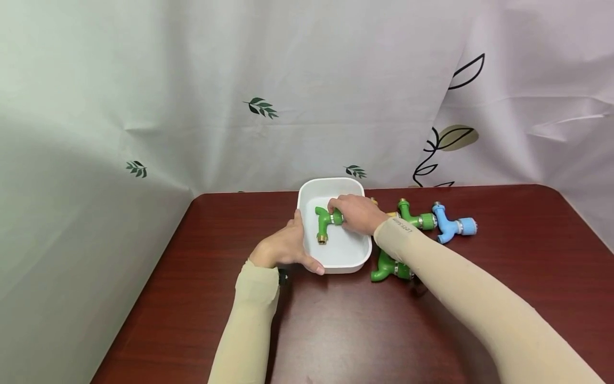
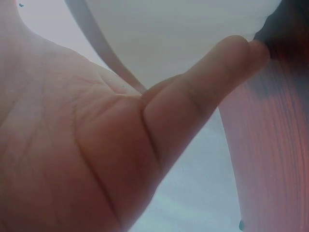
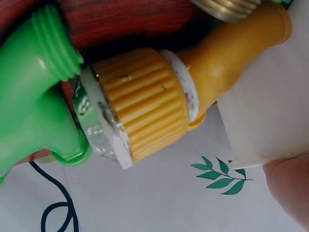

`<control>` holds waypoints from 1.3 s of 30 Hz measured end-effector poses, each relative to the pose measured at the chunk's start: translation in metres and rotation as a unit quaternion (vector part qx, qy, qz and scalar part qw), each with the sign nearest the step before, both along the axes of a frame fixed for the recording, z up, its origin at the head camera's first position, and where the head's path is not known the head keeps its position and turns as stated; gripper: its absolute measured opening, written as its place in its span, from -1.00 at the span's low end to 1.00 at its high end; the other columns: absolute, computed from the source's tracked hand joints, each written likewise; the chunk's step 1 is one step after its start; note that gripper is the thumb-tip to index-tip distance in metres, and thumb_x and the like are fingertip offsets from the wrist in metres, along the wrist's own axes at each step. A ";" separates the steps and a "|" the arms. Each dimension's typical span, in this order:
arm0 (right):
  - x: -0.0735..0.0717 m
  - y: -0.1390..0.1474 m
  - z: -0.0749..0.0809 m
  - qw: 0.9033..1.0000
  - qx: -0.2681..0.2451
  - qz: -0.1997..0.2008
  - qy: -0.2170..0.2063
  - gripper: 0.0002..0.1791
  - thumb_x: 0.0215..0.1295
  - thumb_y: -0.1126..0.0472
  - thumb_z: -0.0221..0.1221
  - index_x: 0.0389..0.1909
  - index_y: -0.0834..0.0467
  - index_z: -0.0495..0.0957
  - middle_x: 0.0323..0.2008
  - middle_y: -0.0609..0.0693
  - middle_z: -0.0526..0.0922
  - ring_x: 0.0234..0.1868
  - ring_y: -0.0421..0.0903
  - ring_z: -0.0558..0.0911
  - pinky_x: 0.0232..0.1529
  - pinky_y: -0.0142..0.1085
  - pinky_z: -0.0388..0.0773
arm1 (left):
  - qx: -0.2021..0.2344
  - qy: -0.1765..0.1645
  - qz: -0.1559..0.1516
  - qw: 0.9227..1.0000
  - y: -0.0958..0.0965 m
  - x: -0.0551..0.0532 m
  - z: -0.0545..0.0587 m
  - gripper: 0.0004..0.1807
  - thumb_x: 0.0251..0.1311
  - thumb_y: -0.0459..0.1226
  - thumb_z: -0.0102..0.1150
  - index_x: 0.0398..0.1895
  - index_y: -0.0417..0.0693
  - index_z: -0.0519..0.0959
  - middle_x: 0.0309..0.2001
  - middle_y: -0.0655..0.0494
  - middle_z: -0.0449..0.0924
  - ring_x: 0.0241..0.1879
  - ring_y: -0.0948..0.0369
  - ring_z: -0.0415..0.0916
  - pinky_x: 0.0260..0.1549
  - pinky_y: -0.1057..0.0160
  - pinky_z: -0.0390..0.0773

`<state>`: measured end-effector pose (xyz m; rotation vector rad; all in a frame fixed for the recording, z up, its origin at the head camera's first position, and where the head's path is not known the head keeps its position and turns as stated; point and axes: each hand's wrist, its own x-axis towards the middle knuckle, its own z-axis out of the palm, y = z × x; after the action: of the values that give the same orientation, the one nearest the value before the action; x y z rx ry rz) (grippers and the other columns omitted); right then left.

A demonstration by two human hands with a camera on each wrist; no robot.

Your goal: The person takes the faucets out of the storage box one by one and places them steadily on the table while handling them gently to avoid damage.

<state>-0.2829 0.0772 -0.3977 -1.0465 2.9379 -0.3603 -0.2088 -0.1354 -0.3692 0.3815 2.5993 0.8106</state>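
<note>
A white plastic basin [image 1: 341, 258] stands at the back middle of the table. Along its left side and near front corner rests my left hand [image 1: 283, 245], thumb stretched against the front rim. In the left wrist view that straight thumb [image 2: 188, 101] lies along the basin's pale wall [image 2: 159, 43]. My right hand [image 1: 357, 213] reaches over the basin's right rim and holds a green tap [image 1: 324, 220] by its knob end. The tap's brass threaded end points toward me inside the basin. The right fingers are partly hidden in the head view.
Right of the basin lie more taps: a blue tap [image 1: 451, 224], a green tap [image 1: 417, 217], another green tap [image 1: 388, 266] under the right forearm, and a yellow tap [image 3: 145, 96]. A patterned white cloth [image 1: 288, 149] hangs behind the dark red table [image 1: 355, 325].
</note>
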 end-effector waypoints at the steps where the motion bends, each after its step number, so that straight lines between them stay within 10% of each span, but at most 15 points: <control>1: 0.000 0.000 0.000 1.000 0.000 0.000 0.000 -0.58 0.07 0.42 0.36 -0.04 0.04 0.59 -0.19 0.00 0.63 -0.21 -0.01 0.58 -0.23 -0.09 0.57 | -0.001 0.000 -0.001 1.000 0.000 0.000 0.000 0.76 -0.49 -0.02 0.79 0.54 -0.37 -0.45 0.39 -0.37 0.15 0.28 -0.05 0.30 0.27 0.06 0.36; 39: 0.012 0.028 0.019 0.982 -0.184 0.039 -0.025 -0.65 0.17 0.34 0.34 0.01 0.13 0.73 -0.17 -0.10 0.76 -0.23 -0.18 0.64 -0.22 -0.26 0.58 | -0.028 0.003 0.012 1.000 0.002 0.001 0.001 0.78 -0.52 0.04 0.78 0.56 -0.35 -0.43 0.45 -0.39 0.10 0.34 -0.07 0.30 0.28 0.03 0.36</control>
<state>-0.2707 0.1055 -0.3786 -1.1581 2.8388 -0.9414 -0.2080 -0.1336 -0.3687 0.3371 2.6307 0.7440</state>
